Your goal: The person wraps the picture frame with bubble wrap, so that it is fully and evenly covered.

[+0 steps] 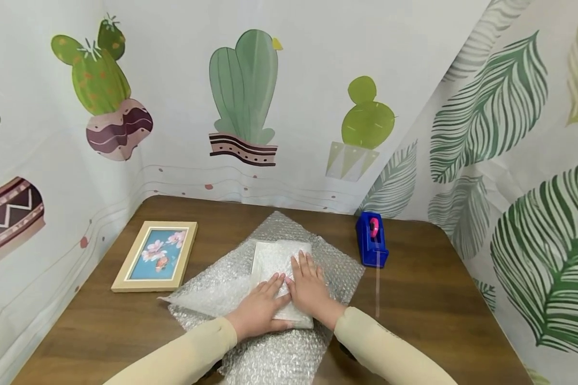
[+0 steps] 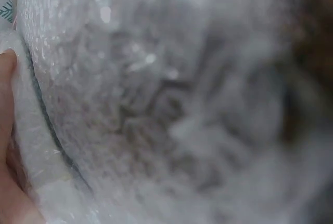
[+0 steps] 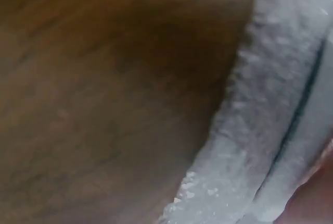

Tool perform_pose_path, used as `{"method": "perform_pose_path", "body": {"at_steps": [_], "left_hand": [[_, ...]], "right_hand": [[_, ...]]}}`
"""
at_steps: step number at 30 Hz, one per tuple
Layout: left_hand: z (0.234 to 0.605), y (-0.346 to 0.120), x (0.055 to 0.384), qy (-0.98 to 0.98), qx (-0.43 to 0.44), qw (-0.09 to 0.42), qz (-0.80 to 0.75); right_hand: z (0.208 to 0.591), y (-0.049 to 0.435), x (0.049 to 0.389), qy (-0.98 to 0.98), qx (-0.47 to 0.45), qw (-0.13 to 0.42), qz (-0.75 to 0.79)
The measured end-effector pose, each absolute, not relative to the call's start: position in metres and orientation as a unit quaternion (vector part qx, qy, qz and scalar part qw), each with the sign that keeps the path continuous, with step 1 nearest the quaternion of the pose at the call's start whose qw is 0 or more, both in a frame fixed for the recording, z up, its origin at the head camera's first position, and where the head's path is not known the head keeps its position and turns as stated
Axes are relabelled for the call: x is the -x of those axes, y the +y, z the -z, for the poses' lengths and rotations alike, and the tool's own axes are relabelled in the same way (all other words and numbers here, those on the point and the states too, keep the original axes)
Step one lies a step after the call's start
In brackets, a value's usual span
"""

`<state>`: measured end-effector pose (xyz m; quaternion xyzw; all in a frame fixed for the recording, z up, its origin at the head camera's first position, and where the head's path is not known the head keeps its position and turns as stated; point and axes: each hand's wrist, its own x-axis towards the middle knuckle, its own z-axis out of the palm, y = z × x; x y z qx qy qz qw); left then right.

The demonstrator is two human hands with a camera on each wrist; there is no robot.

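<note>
A flat rectangular object (image 1: 296, 323), pale at its edges, lies on a sheet of bubble wrap (image 1: 279, 358) on the table. A flap of the wrap is folded over its top, and the layers hide what it is. My left hand (image 1: 260, 310) rests on the folded wrap with fingers extended, its thumb along the near edge. Across the right part of the bundle, my right hand (image 1: 310, 286) presses with straight fingers, close to the left fingertips. The left wrist view shows the wrapped edge beside part of the hand (image 2: 10, 182); the right wrist view shows mostly blurred tabletop and wrap.
A light wooden picture frame (image 1: 187, 262) with a flower picture lies at the left of the brown table (image 1: 438, 310). At the back right stands a blue tape dispenser (image 1: 364, 240) with a pink core; a clear tape strip (image 1: 378, 294) extends from it toward the near side.
</note>
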<state>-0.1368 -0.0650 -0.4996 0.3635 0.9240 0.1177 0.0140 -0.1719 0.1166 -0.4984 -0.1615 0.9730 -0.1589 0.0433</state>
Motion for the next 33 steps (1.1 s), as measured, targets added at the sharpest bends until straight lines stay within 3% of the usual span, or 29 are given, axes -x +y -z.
{"method": "perform_pose_path", "body": {"at_steps": [16, 28, 33], "left_hand": [[0.495, -0.072, 0.139, 0.928, -0.32, 0.048, -0.187], [0.507, -0.145, 0.111, 0.943, -0.262, 0.039, -0.203], [0.495, -0.156, 0.1, 0.953, -0.226, 0.032, -0.2]], "right_hand": [[0.494, 0.111, 0.175, 0.979, 0.178, 0.073, 0.064], [0.491, 0.111, 0.176, 0.979, 0.176, 0.078, 0.061], [0.495, 0.112, 0.175, 0.979, 0.178, 0.075, 0.06]]}}
